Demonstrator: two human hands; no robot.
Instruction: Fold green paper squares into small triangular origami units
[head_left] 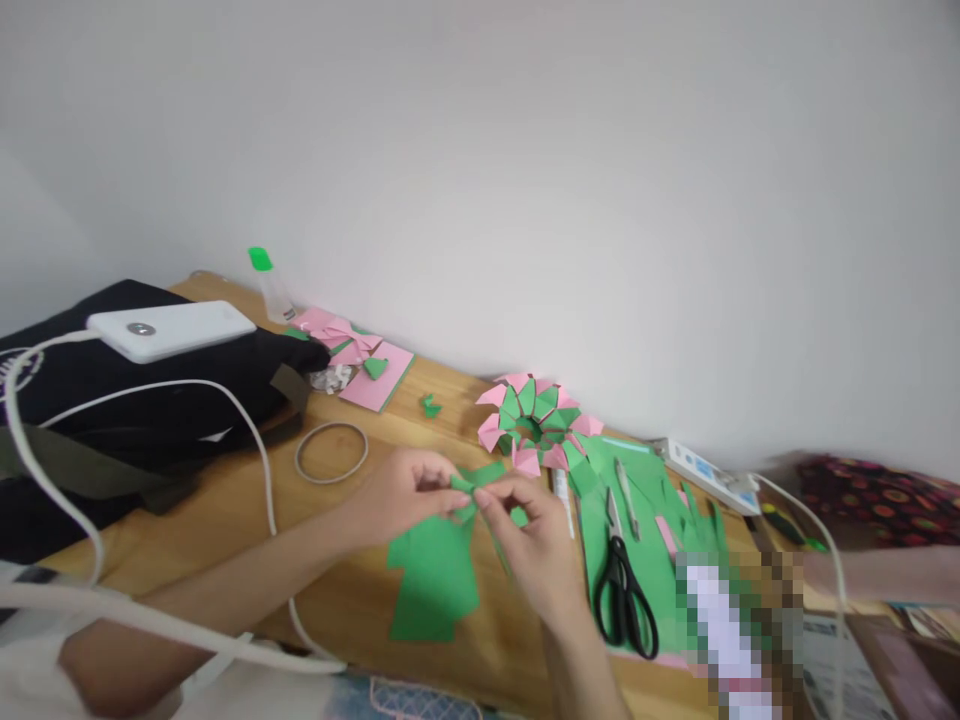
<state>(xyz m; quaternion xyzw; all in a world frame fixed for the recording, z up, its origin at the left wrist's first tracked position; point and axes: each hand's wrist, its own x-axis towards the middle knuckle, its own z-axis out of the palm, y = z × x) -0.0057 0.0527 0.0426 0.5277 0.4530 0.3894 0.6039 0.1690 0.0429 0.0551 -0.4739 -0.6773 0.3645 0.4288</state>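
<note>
Left hand [421, 488] and right hand [534, 535] pinching green paper piece [463, 485] above green sheets [436, 590], scissors [616, 575] right, pink-green ring [545, 402] far, white cable [157, 624] across left forearm [262, 565], black bag [232, 365] left, wooden surface [345, 600], grey wall [480, 180] behind.

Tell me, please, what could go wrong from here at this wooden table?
The small green paper piece pinched between the left hand and right hand could crease badly or tear. The black-handled metal scissors lie close to the right forearm, which might knock them. The thin white cable runs by the left forearm and could snag.
</note>
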